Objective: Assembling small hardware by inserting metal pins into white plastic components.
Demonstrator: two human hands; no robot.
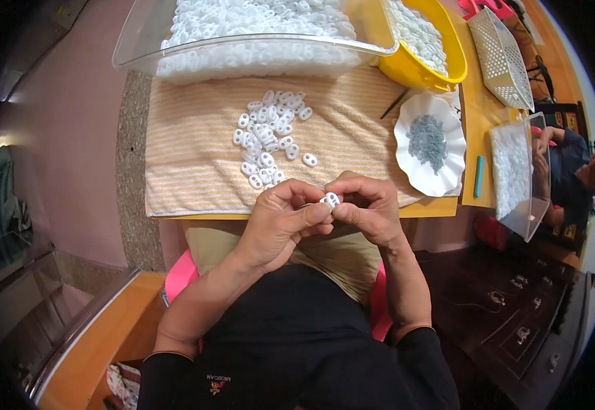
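White plastic piece (329,199) is pinched between left hand (280,222) and right hand (369,208), just below the striped towel (195,164) holding a pile of pieces (270,137).

No packages, labels, signs, screens.

Pink wall (72,102) left, dark wood cabinet (516,314) w/ metal handles right.

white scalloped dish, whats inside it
The white scalloped dish holds a small heap of tiny grey pieces at its middle. The dish floor beneath that heap is covered.
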